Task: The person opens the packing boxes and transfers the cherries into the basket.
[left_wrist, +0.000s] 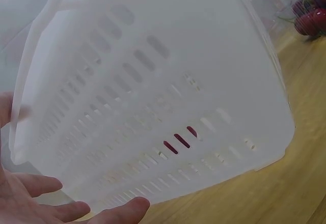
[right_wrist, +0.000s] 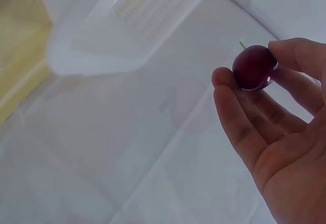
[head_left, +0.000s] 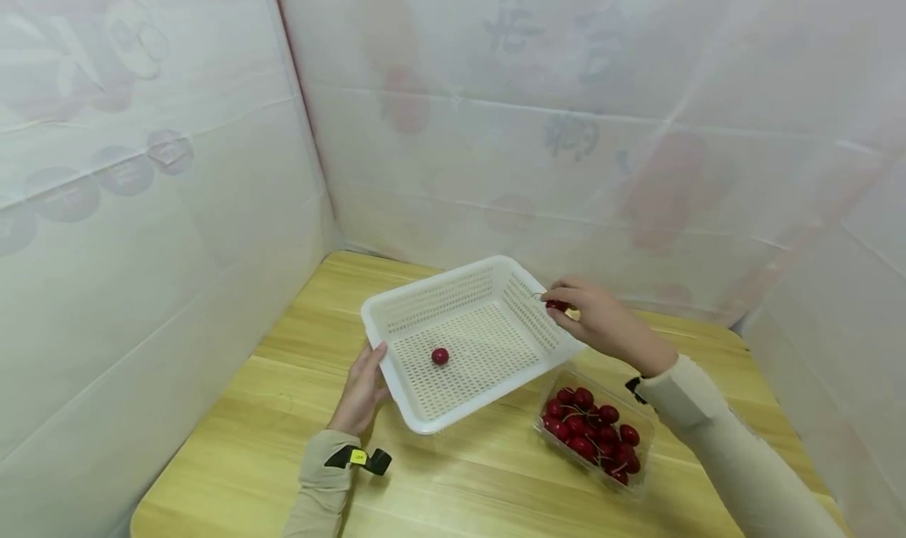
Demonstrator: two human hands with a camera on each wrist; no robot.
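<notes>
A white plastic basket (head_left: pixel 460 385) with slotted walls has one cherry (head_left: pixel 440 356) lying on its bottom. My left hand (head_left: pixel 360 392) grips the basket's left rim, thumb on top and the other fingers underneath. In the left wrist view, those fingers (left_wrist: pixel 125 211) lie along the basket's outer wall, and dark red shows through the slots. Between thumb and fingertips, my right hand (head_left: pixel 602 318) pinches another cherry (right_wrist: pixel 253 67) at the basket's right rim. A thin stem shows on this cherry. Whether the basket's bottom touches the table, I cannot tell.
A clear plastic box (head_left: pixel 647 444) holding several cherries (head_left: pixel 598 428) stands on the wooden table (head_left: pixel 233 459), right of the basket and below my right forearm. White printed sheets (head_left: pixel 453 160) hang as walls at the back and both sides.
</notes>
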